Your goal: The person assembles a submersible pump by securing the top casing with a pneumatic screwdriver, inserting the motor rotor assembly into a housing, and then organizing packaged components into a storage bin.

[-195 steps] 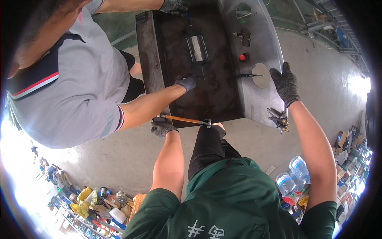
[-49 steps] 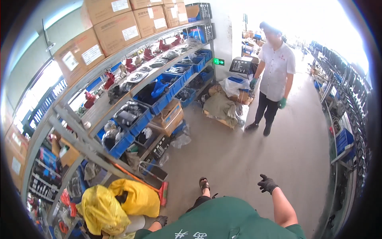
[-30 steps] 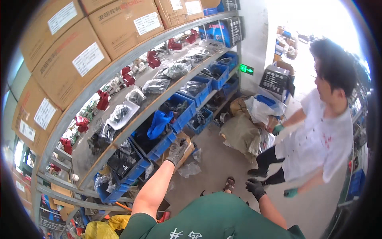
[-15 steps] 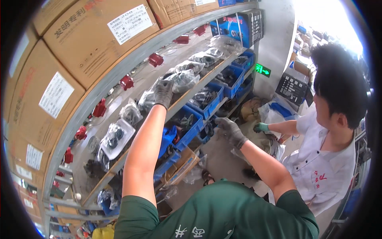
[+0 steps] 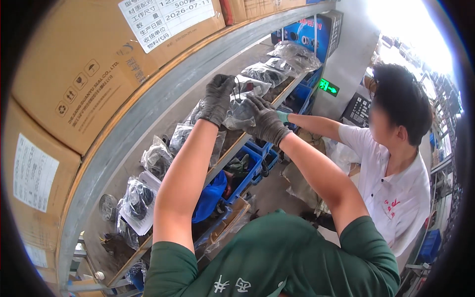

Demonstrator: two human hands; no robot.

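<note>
Both my hands wear dark grey gloves and meet over the shelf. My left hand [image 5: 217, 101] is closed, fingertips pinched by a thin black loop [image 5: 238, 83] above a clear plastic bag [image 5: 239, 114]. From the other side, my right hand [image 5: 268, 120] has its fingers bent over that bag of dark parts, gripping it. What lies under the right fingers is hidden. Several more clear bags of dark parts [image 5: 264, 73] lie along the shelf beyond. Nearer are a bagged part [image 5: 157, 157] and a bagged pair of dark rings [image 5: 136, 200].
Large cardboard boxes [image 5: 94, 64] stack on the upper shelf, behind its grey metal edge [image 5: 118, 131]. Blue bins [image 5: 245, 168] sit below the shelf board. At right stands a co-worker in a white shirt [image 5: 391, 198], one gloved hand [image 5: 283, 117] reaching close to my right hand.
My right hand has risen from beside the bins to the bag on the shelf. My left hand has shifted slightly up and right. The co-worker's arm has reached up toward the shelf.
</note>
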